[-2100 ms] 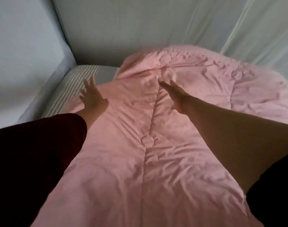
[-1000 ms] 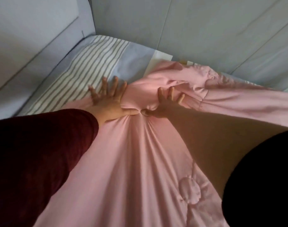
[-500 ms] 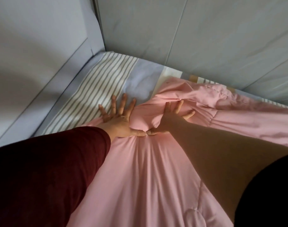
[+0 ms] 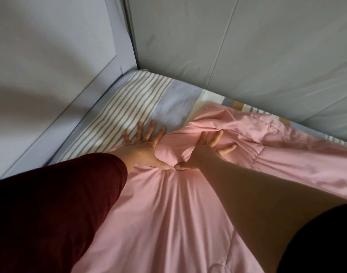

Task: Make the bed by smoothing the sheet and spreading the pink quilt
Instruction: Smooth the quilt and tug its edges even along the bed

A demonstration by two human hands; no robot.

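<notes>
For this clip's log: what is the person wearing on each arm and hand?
A dark maroon long sleeve covers the left arm to the wrist. The right forearm is bare, with a black sleeve showing only near the upper arm. The left hand and right hand are bare: no gloves, rings or watch visible.

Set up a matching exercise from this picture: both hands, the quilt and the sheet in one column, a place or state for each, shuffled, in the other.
1 left hand
2 right hand
3 pink quilt
4 striped sheet

A uncovered at the far left
B gathered into folds
C fingertips over the stripes
D fingers spread on pink fabric

Pairs: 1-C, 2-D, 3-B, 4-A
</notes>
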